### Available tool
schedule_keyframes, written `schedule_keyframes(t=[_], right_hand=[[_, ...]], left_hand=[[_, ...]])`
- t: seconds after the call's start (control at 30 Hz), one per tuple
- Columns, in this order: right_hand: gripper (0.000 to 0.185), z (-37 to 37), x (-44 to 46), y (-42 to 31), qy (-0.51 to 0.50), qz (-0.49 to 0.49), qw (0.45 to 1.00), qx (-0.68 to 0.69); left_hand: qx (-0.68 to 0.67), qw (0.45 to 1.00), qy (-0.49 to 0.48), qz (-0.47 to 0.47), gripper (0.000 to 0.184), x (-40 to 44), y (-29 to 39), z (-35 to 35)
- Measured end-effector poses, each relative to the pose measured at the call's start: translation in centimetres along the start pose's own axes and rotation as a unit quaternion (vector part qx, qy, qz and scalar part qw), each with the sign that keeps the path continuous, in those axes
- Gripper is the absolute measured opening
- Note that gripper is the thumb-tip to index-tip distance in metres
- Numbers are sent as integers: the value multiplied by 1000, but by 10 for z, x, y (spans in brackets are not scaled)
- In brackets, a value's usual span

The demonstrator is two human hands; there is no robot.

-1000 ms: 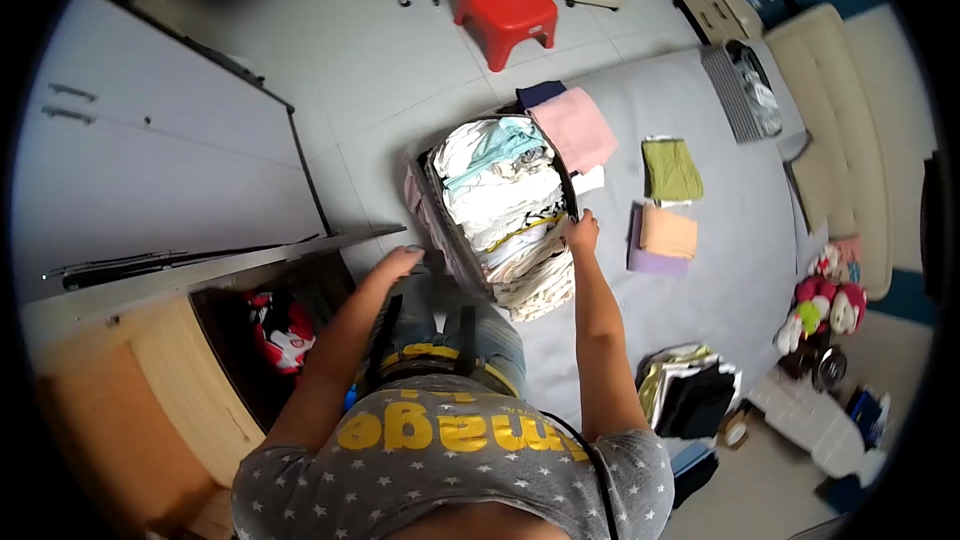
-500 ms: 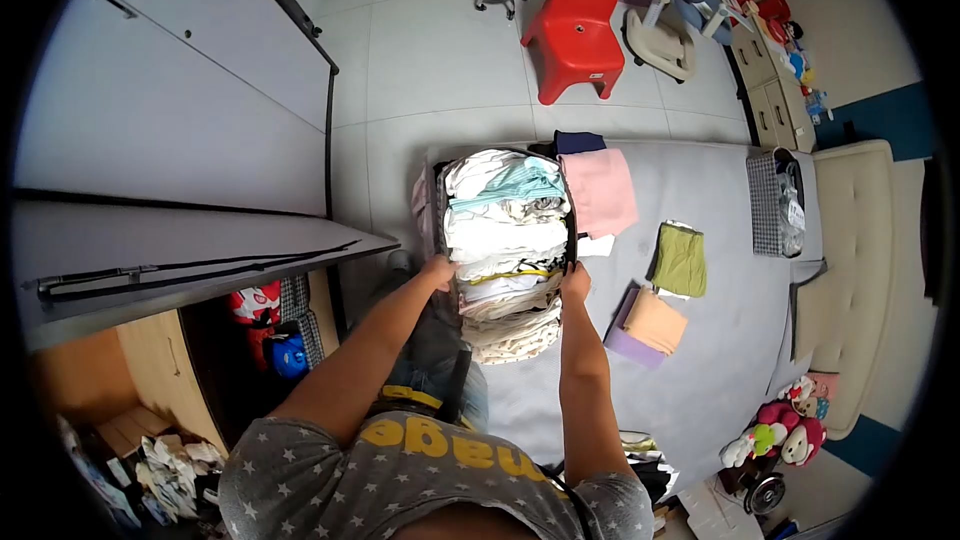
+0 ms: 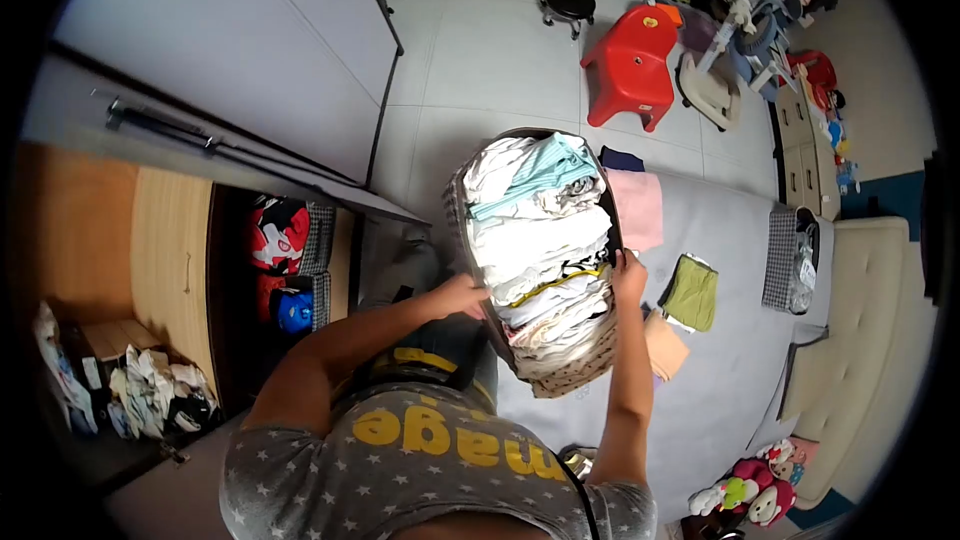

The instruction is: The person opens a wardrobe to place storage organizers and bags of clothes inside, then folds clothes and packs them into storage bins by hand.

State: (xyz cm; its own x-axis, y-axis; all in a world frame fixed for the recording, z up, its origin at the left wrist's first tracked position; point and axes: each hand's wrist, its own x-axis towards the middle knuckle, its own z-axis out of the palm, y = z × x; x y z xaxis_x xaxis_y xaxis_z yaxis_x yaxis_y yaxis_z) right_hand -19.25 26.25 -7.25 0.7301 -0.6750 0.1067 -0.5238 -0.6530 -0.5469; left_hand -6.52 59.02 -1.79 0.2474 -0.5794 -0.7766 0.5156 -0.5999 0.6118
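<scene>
A checkered fabric storage basket (image 3: 457, 208) is packed with rows of folded clothes (image 3: 540, 238), mostly white, with a light-blue striped one near the far end. My left hand (image 3: 462, 297) is closed on the basket's left rim. On the opposite rim, my right hand (image 3: 629, 278) grips the edge with its fingers wrapped over. The basket sits slanted in front of my body, partly over the bed's edge. Just past my right hand lie a pink folded cloth (image 3: 636, 208), a green folded garment (image 3: 691, 294) and an orange cloth (image 3: 664, 348), which my forearm partly covers.
To my left stands an open wardrobe (image 3: 172, 270) with baskets and clothes inside; its door (image 3: 300, 175) juts toward me. The grey bed (image 3: 735, 240) spreads to my right, with another checkered basket (image 3: 779, 260) by the headboard. A red chair (image 3: 632, 65) and black stool (image 3: 570, 2) stand beyond.
The basket has come up closer to me and turned at an angle, with both hands still on its rims. My view has swung left, showing more of the wardrobe.
</scene>
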Motion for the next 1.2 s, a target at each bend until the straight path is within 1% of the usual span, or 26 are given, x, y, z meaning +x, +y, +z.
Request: schedule_keyframes(t=[0.03, 0.07, 0.13, 0.17, 0.2, 0.27, 0.3, 0.33, 0.4, 0.43, 0.5, 0.53, 0.6, 0.63, 0.67, 0.73, 0.77, 0.8, 0.87, 0.9, 0.93, 1.0, 1.07, 1.13, 1.17, 1.2], right_hand=[[17, -16, 8, -15, -7, -15, 1000, 26], [16, -25, 18, -18, -49, -25, 998, 18], [16, -43, 32, -33, -50, -99, 993, 30], [17, -53, 37, -45, -67, -97, 992, 40], [16, -65, 41, -58, -109, -76, 991, 35], [16, -77, 42, -77, -102, -153, 982, 41], [15, -85, 43, -89, -125, -150, 980, 41], [15, -90, 45, -101, -125, -158, 979, 41], [14, -96, 45, -121, -143, -217, 963, 71], [13, -95, 48, -128, -147, -264, 950, 77], [12, -104, 45, -145, -175, -258, 947, 84], [12, -108, 47, -154, -205, -243, 944, 91], [14, -110, 56, -162, -214, -282, 930, 98], [14, -112, 56, -171, -227, -290, 924, 105], [14, -113, 56, -180, -240, -298, 917, 110], [16, -113, 54, -191, -235, -330, 908, 111], [16, -109, 56, -201, -230, -358, 897, 119], [17, -106, 57, -212, -224, -385, 886, 127], [18, -103, 61, -228, -239, -424, 869, 88], [18, -99, 63, -240, -242, -436, 863, 83], [19, -90, 63, -261, -245, -448, 857, 76], [19, -63, 53, -308, -248, -456, 852, 71], [19, -44, 43, -343, -239, -481, 841, 64], [18, -39, 32, -372, -235, -490, 837, 64], [17, -42, 36, -380, -231, -489, 838, 67], [17, -36, 28, -397, -232, -500, 831, 68]], left_hand=[[-24, 1000, -16, 5, 34, -18, 9, 7], [-28, 1000, -9, 8, 34, -24, 5, 10], [-33, 996, -78, 13, 33, -36, -8, 18], [32, 988, -89, 119, 33, -19, -43, 17], [112, 977, -88, 161, 31, -41, -30, 25], [166, 979, -115, 21, 30, -94, 9, 36], [92, 987, -101, 86, 32, -80, -33, 38], [163, 981, -91, 52, 35, -84, -36, 38], [154, 974, -64, 151, 41, -87, -63, 41], [149, 975, -59, 153, 41, -108, -46, 42], [196, 975, -91, 46, 46, -152, -9, 45], [191, 977, -86, 49, 46, -167, 4, 46], [263, 962, -73, -2, 52, -186, 20, 49], [247, 967, -61, -13, 54, -192, 18, 50], [243, 968, -58, -10, 54, -191, 2, 49], [174, 982, -25, 66, 53, -194, -15, 55], [183, 982, -35, -14, 49, -195, -20, 48], [181, 983, -29, -11, 49, -197, -25, 43], [147, 987, 29, 62, 56, -205, -40, 37], [107, 988, 28, 107, 55, -223, -20, 36], [103, 988, 31, 112, 55, -243, -3, 24], [106, 992, 66, 33, 52, -273, 7, -9], [79, 995, 52, 12, 51, -263, -39, -48], [207, 974, 88, -26, 46, -308, -8, -69], [201, 974, 101, -26, 46, -324, 10, -69], [176, 978, 114, 20, 50, -346, 11, -83]])
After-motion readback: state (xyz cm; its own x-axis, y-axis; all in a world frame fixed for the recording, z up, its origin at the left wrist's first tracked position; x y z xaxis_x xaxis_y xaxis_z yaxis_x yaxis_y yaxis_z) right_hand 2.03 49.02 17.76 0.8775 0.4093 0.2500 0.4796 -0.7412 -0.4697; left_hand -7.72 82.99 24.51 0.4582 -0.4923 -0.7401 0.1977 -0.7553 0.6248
